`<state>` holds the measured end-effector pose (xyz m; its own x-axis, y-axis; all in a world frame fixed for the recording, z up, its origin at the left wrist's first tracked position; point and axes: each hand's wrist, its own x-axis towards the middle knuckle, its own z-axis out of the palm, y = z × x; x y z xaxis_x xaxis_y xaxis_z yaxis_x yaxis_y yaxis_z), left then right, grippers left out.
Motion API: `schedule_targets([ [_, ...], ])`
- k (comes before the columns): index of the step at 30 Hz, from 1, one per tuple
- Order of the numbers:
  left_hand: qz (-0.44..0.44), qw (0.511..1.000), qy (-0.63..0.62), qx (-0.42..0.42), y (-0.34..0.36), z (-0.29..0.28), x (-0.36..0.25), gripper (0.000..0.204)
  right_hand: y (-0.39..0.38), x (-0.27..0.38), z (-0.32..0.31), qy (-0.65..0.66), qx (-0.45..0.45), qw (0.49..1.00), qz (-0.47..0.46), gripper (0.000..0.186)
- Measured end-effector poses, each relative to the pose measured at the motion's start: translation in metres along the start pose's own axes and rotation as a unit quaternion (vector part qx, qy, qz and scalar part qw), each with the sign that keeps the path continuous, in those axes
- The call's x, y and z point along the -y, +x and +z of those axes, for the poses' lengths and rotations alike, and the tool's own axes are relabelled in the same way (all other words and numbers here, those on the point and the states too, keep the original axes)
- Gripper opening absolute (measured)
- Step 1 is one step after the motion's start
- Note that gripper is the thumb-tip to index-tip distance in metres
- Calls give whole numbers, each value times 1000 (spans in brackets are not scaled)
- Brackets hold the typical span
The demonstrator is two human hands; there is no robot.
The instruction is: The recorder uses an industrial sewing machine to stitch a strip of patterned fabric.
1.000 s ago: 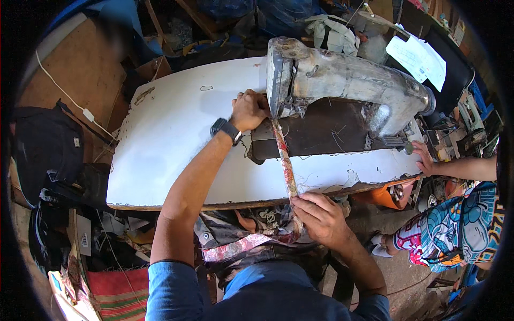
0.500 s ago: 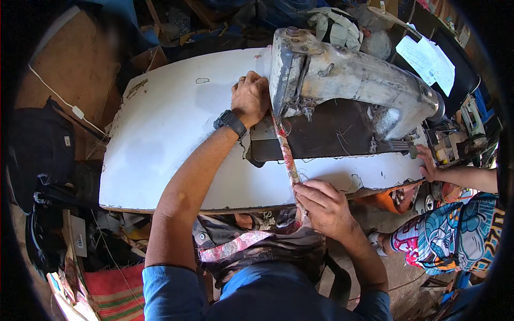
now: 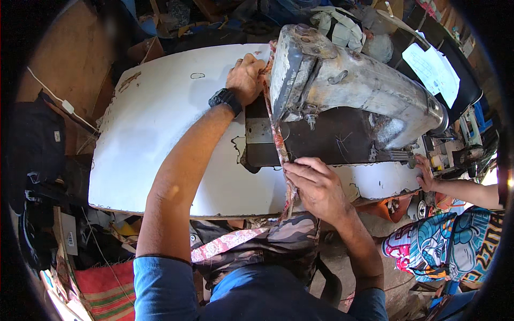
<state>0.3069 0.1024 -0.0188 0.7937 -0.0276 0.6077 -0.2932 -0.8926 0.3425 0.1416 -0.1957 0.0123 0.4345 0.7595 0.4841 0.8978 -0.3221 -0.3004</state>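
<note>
A narrow folded strip of red and white patterned fabric (image 3: 276, 136) runs from behind the sewing machine (image 3: 342, 80), past the left side of its head, toward my lap. Near the far part of the strip, my left hand (image 3: 246, 80) is closed on it, knuckles up, a black watch at the wrist. My right hand (image 3: 316, 187) pinches the strip at the table's front edge, thumb and fingers together. From there the fabric hangs over the edge, and a wider flat length (image 3: 227, 245) lies across my lap.
The white tabletop (image 3: 155, 139) has chipped edges. A dark machine bed (image 3: 321, 134) is set into it. At the right, another person's hand (image 3: 424, 174) rests on the table edge. Papers (image 3: 433, 72) lie behind the machine. A striped red cloth (image 3: 107, 286) is at lower left.
My left hand has moved away from me along the strip, and more fabric shows beyond it. My right hand has shifted up and slightly left, still pinching. The view has tilted slightly.
</note>
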Motion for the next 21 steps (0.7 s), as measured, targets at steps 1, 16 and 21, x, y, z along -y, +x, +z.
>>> schedule_targets([
  [1, -1, 1000, 7, 2, 3, 1, 1, 27, 4, -4, 1, -7, -2, 1000, -5, 31],
  [16, -57, 994, 84, 49, 43, 10, 18, 31, 34, -20, 13, -53, 32, 997, 37, 43],
  [21, -80, 989, 112, 55, 43, 10, 26, 36, 37, -9, 22, -201, 80, 976, 25, 45],
])
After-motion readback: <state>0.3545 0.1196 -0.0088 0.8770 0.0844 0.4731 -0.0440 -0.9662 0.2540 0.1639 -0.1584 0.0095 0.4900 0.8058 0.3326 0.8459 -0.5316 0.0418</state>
